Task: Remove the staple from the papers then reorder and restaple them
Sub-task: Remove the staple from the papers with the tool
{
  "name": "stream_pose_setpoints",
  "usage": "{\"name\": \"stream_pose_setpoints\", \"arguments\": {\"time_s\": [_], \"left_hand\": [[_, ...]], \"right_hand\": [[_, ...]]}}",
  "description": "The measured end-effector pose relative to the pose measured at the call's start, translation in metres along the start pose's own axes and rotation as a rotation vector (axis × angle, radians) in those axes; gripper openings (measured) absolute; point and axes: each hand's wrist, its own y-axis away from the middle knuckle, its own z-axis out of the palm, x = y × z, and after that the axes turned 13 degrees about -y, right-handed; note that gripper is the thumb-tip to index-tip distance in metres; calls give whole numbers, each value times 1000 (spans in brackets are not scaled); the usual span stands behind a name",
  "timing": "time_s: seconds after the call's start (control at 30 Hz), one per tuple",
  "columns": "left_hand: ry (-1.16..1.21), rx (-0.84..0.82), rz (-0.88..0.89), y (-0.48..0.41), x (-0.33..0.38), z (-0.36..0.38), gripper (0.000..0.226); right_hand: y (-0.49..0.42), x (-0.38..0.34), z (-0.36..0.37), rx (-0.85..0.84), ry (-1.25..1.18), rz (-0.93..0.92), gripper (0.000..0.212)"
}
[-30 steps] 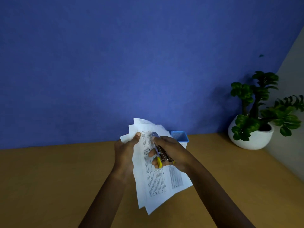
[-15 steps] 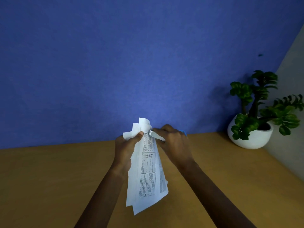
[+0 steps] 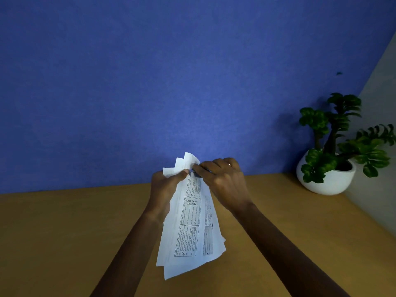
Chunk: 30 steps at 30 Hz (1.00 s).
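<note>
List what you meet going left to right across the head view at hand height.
left hand → papers → right hand → potted plant

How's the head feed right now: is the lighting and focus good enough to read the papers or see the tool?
Head view: dim, bluish light; papers bright, only the heading is legible. The tool at the right hand is a small blurred glint. Left hand dark. Wide-angle bending at edges.
</note>
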Motion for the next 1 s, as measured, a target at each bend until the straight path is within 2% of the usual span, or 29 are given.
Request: {"name": "stream_pose_setpoints", "arguments": {"time_s": [0.07, 0.13, 0.23, 0.27, 0.33, 0.47, 0.6, 0.7, 0.87, 1.0], "left_hand": [[1, -4, 5, 0, 1, 0, 17], [21, -18, 7, -2, 1, 0, 17], [44, -11, -7, -2, 2, -1, 7], [46, -4, -4, -2, 2, 0, 10], [53, 11, -1, -2, 1, 0, 15], [54, 12, 10, -1, 2, 1, 17], [78, 13, 28, 0, 1, 2, 5], [104, 52, 68, 1, -2, 5, 20], [111, 71, 108, 3, -6, 8, 19], [127, 78, 166, 5, -9, 9, 18]], "right_hand": [[0, 0, 0, 7, -13, 27, 35], [-1, -2, -2, -16, -132, 144, 34], [-4, -9, -7, -188, -459, 536, 30], [-3, -9, -6, -224, -555, 636, 31], [-3, -8, -5, -219, -792, 789, 27], [-8, -6, -11, -193, -1305, 1041, 6], [-10, -5, -19, -308, -1560, 1285, 22], [-8, -6, -17, -356, -1698, 1428, 27], [-12, -8, -19, -386, -1970, 1591, 31], [-11, -8, -19, -363, -2073, 1673, 36]]}}
